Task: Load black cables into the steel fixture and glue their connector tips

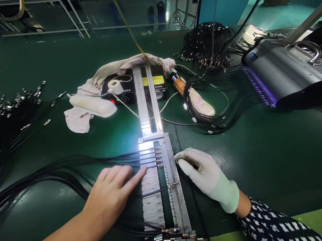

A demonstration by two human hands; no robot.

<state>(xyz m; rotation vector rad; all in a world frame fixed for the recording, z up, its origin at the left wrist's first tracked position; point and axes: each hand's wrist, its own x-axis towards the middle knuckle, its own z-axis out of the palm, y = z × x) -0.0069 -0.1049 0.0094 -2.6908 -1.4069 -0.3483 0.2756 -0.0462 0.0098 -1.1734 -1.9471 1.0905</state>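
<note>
My left hand [111, 190] is bare, its fingers curled over a black cable [135, 172], with the thumb tip resting on the slotted metal strip of a long fixture [153, 195]. Several black cables [121, 157] lie side by side across the fixture's upper slots. Their stripped ends with coloured wires [160, 157] reach over the dark gap towards the right rail. Lower down, one single cable [157, 191] crosses to that rail. In a white glove, my right hand [204, 169] is closed beside the rail, thumb and forefinger nearly together, with nothing visible between them.
A black box [122, 86] with a cloth [106, 72] over it stands behind the fixture. Loose cable ends [16, 104] lie left, and connectors [171, 236] bunch at the front. A coiled cable bundle [214, 127], cable heap [208, 44] and silver machine [284, 73] occupy the right.
</note>
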